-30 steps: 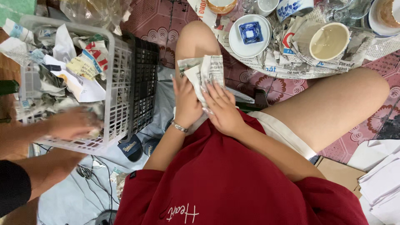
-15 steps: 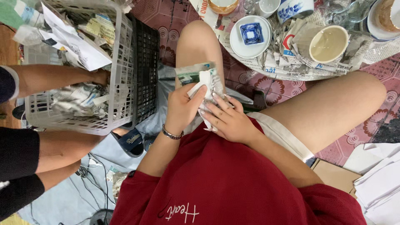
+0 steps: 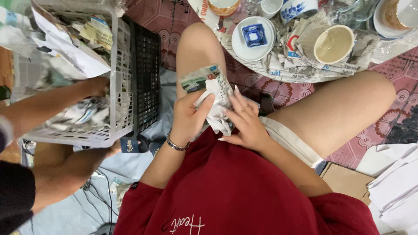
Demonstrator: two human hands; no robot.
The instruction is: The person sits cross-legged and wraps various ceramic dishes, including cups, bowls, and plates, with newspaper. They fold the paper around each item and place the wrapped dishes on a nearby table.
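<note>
In my lap both hands grip a crumpled sheet of newspaper (image 3: 214,89) wrapped around something that I cannot make out. My left hand (image 3: 188,116), with a metal bracelet at the wrist, holds its left side, thumb on top. My right hand (image 3: 244,122) presses on the paper from the right with its fingers spread. I sit on the floor in a red shirt with bare knees raised.
A white plastic basket (image 3: 123,78) full of crumpled newspaper stands at the left; another person's hand (image 3: 95,86) reaches into it. Ahead, on spread newspaper, lie a white saucer with a small blue dish (image 3: 253,38), a cream cup (image 3: 333,44) and more crockery. White paper sheets (image 3: 394,182) and cardboard lie at the right.
The other person's hand has moved up inside the basket, which sits a little differently. My hands have shifted on the newspaper bundle, folding the paper closer around it.
</note>
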